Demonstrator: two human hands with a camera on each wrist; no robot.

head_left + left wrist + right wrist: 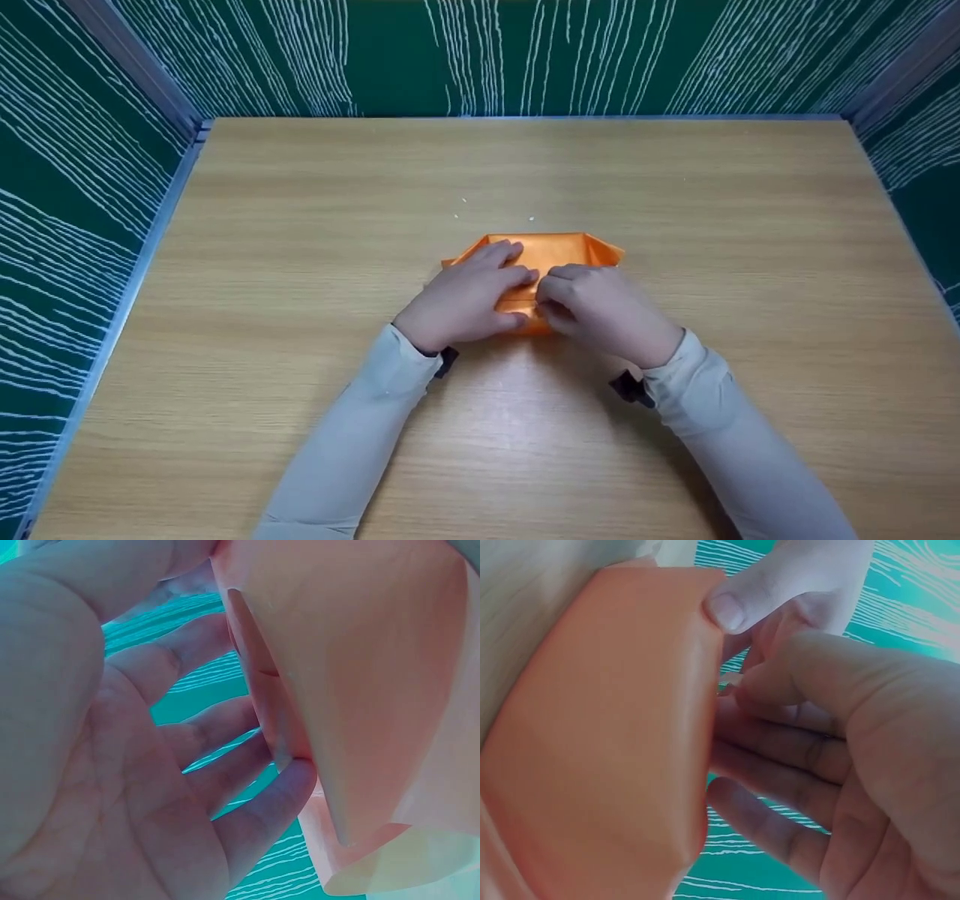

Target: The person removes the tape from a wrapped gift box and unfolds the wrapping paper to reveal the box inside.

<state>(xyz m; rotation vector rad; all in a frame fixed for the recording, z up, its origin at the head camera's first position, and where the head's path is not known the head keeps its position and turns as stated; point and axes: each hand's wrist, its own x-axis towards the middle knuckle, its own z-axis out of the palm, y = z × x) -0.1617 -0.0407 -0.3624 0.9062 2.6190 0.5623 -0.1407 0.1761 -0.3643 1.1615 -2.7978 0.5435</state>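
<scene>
And there you were, at the broad desk of pale, straight-grained wood (315,195), a soft glare on its near half. Deep-green walls striped with wavy white lines (397,67) closed in behind and on both sides, with greyish metal posts (139,64) at the two far corners and a bluish rail (112,330) down the left edge. Three tiny white specks (532,218) lay just beyond your work: the folded, glossy orange paper form (555,251), centred on the wood between your light-grey sleeves (345,442). Your left hand (472,300) lay across it, fingers spread wide, thumb pressed to its near side. Your right hand (604,307) curled in, thumb and forefinger pinching a small pale sliver (730,679) at the paper's edge; whether that belonged to the paper, you couldn't tell.
</scene>
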